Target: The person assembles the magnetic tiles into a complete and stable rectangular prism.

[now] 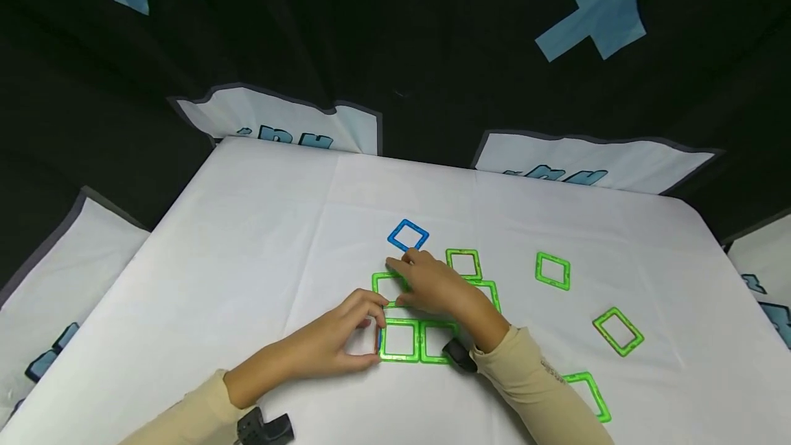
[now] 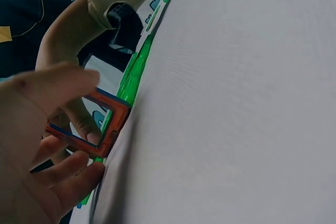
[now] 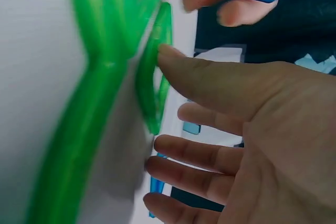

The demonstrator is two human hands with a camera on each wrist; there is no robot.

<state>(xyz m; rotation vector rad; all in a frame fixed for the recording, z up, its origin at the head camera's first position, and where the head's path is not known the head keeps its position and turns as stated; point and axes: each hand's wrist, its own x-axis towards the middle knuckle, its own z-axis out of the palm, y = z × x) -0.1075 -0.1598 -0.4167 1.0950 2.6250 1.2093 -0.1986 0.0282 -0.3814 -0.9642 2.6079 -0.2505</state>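
Right sleeve (image 1: 525,376) hides part of 1 green square (image 1: 598,398); right wrist view — a blurred green frame (image 3: 76,150), cut off below.

Soft, fairly even light brightens the white bench (image 1: 235,259) in the head view; both wrist views look dimmer, the right blurring its nearest green plastic frame (image 3: 73,145).

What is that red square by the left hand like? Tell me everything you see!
The red square frame is hollow and looks like smooth plastic. Blue shows along its edges, but I can't tell whether that's a second piece. It stands upright on the white table, just left of a green frame. The left hand holds it between thumb and fingers.
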